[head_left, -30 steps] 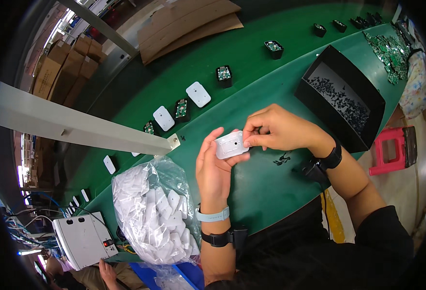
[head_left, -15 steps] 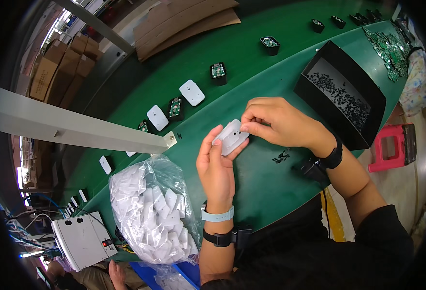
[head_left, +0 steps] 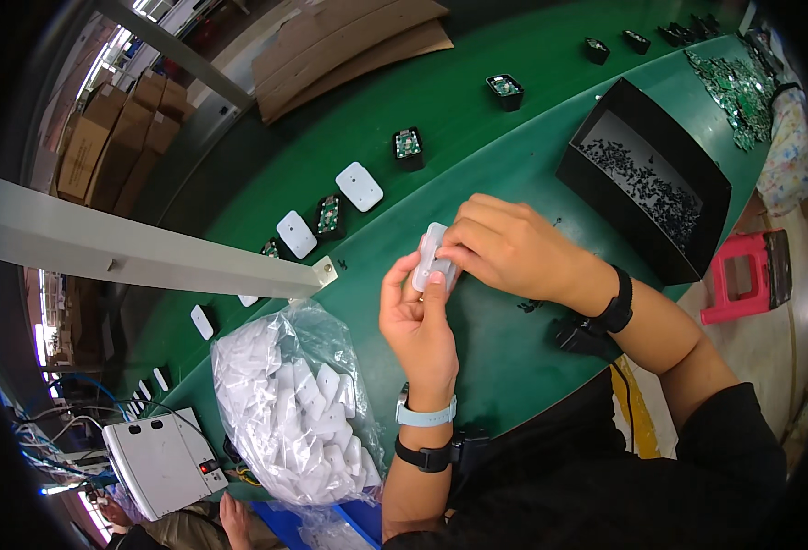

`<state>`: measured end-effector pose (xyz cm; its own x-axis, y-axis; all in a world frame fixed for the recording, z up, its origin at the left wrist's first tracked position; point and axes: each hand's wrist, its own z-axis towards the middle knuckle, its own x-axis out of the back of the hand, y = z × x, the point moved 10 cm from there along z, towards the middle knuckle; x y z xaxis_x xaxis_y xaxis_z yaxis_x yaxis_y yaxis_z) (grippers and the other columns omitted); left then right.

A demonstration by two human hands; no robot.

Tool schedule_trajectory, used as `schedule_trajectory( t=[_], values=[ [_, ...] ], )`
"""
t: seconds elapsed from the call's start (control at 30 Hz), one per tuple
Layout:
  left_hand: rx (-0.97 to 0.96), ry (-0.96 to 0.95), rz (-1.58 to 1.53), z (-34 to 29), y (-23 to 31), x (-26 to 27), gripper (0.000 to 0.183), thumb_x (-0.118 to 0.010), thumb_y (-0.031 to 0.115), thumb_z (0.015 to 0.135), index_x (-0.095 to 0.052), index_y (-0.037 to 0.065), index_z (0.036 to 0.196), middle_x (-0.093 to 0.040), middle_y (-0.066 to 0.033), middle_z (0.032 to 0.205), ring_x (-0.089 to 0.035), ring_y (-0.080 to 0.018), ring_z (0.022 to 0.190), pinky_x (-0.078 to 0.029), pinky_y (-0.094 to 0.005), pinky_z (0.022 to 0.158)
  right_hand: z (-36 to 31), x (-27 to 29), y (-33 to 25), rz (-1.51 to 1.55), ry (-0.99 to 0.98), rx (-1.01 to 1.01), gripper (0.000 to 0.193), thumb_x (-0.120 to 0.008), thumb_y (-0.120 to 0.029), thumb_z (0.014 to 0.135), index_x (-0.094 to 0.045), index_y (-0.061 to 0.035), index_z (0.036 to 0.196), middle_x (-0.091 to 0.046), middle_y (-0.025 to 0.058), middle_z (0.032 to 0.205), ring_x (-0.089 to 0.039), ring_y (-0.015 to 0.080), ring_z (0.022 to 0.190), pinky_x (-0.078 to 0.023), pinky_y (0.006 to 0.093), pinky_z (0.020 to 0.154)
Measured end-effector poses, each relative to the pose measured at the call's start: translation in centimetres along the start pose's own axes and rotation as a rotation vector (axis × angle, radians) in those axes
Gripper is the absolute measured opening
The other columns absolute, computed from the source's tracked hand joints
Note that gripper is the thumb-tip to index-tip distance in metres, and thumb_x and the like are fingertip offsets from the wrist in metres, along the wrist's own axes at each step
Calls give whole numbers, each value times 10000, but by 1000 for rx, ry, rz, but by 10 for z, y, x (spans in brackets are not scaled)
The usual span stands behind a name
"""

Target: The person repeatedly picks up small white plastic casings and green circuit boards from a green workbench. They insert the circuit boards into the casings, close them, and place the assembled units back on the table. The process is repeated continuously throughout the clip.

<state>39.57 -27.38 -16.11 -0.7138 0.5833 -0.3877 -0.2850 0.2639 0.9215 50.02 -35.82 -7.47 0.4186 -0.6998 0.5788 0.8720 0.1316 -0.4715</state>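
My left hand [head_left: 422,332] grips a white plastic cover [head_left: 431,246] by its edges, tilted above the green work surface. The fingertips of my right hand [head_left: 512,246] are pinched together against the cover's inner face; whatever is between them is hidden. Under my right wrist, a few small black parts [head_left: 530,305] lie on the table. To the left of my left forearm sits a clear plastic bag [head_left: 294,403] full of similar white covers.
A black box [head_left: 647,174] of small black pieces stands at the right, near a heap of green circuit boards [head_left: 734,96]. Black housings with boards [head_left: 408,148] and white covers [head_left: 359,187] line the green belt. A metal post [head_left: 156,238] crosses the left. Someone's hand [head_left: 235,521] shows at lower left.
My hands have turned the cover more edge-on, and my right fingers have moved lower onto it. Pieces on the belt have shifted slightly to the left and nearer.
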Motion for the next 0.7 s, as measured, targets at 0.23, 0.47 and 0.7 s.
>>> schedule_trajectory(
  t=[0.23, 0.47, 0.7],
  values=[
    [-34, 39, 27, -1, 2, 0, 297, -611, -21, 954, -492, -37, 1225, -664, -230, 1185, -675, -235, 1047, -570, -376, 920, -4, -6, 8, 135, -16, -55, 145, -745, -61, 823, -603, -35, 841, -581, 83, 785, -587, 241, 716, -488, 348, 579],
    [-46, 30, 33, -4, 7, 4, 250, -601, -56, 936, -499, -29, 1163, -690, -214, 1090, -693, -213, 972, -573, -329, 873, -20, -40, 40, 854, -188, -629, 208, -701, -31, 875, -618, 23, 1057, -634, 86, 960, -637, 126, 873, -564, 260, 676],
    [-23, -20, -37, 3, 4, 7, 372, -582, -59, 929, -498, -54, 1292, -691, -171, 1081, -682, -198, 972, -562, -307, 872, -27, -56, 37, 872, -278, -707, 281, -684, 22, 867, -621, 32, 1141, -658, 87, 1002, -641, 110, 895, -578, 244, 713]
  ],
)
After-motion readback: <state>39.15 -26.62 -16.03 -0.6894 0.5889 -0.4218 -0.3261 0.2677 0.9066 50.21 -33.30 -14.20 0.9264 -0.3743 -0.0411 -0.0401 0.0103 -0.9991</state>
